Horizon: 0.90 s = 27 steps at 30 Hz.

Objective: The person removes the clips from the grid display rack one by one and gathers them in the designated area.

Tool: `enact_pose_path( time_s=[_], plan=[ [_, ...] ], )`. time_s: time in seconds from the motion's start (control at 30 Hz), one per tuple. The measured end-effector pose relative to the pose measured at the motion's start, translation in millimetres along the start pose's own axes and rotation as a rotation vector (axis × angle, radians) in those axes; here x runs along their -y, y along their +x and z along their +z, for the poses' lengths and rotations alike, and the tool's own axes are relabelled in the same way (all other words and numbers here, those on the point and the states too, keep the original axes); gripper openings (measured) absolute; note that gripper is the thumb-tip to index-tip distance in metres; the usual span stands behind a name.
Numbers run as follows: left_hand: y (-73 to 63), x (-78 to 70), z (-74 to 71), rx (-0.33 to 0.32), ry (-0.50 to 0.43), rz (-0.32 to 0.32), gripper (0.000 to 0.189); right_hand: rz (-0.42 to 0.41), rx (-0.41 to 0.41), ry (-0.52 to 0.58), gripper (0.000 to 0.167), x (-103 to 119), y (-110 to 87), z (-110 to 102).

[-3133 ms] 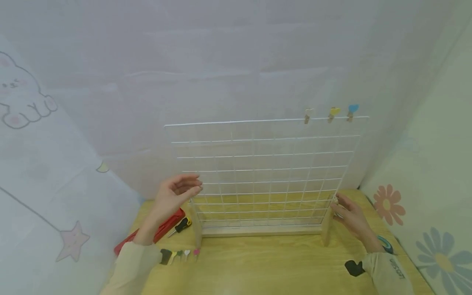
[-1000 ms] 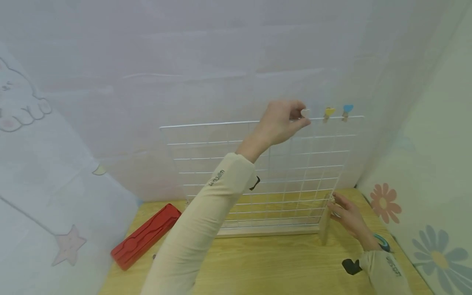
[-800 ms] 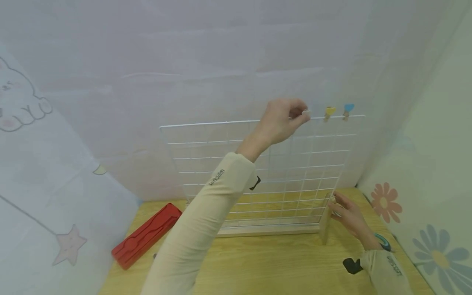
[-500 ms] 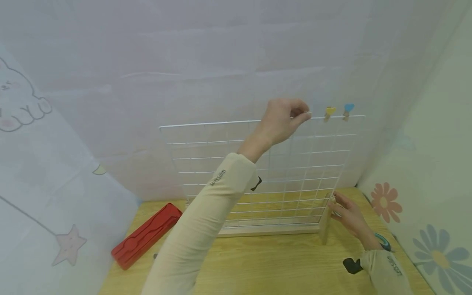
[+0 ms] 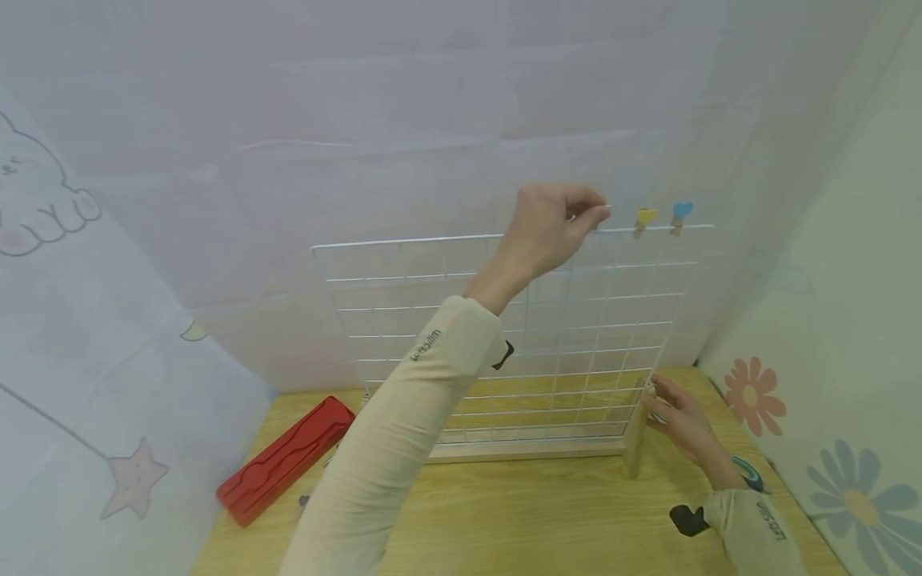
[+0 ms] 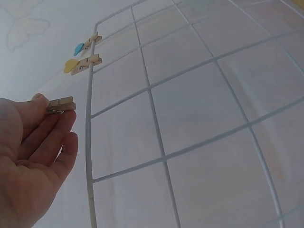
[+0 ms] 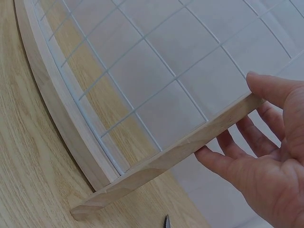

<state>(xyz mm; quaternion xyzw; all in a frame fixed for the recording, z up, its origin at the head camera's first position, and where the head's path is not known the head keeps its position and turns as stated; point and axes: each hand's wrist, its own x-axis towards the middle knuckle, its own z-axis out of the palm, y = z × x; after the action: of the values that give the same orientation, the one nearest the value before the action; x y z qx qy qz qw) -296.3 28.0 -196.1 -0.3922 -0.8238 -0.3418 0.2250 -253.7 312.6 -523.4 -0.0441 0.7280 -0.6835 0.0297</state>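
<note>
Your left hand (image 5: 545,228) (the nearer) has risen, pinching the clip (image 6: 61,104) just off the wire (image 6: 88,142), lengthwise toward it; your right hand (image 5: 683,420) grips the post (image 7: 166,156).

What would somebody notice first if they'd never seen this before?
Probably the big white wire grid standing on the table, with the yellow heart clip and the blue heart clip on its top bar. Next, the left hand near that bar, pinching a wooden clip. Then the red tray at the table's left.

Two clothespins (image 6: 85,63) atop wire grid (image 6: 164,157)
</note>
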Motion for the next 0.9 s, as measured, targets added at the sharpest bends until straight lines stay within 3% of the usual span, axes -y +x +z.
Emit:
enact_pose_path(
  time_s=[0.23, 0.43, 0.6, 0.9],
  plan=[
    [-10.5, 1.1, -0.8, -0.069, -0.093, 0.073, 0.011, 0.008, -0.008, -0.016, 0.074, -1, -1.8, 0],
    [-24.8, 17.4, -12.4, -0.074, -0.091, 0.045, 0.019, 0.008, -0.007, -0.023, 0.074, -1, -1.4, 1],
    [-42.3, 39.5, -27.9, -0.11, -0.138, 0.073, 0.02, -0.004, -0.007, -0.037, 0.073, 1, 0.3, 1],
    [-78.1, 60.7, -67.4, -0.23, -0.175, 0.137, 0.016, -0.002, 0.003, -0.03, 0.074, 4, 1.7, 2]
  ],
)
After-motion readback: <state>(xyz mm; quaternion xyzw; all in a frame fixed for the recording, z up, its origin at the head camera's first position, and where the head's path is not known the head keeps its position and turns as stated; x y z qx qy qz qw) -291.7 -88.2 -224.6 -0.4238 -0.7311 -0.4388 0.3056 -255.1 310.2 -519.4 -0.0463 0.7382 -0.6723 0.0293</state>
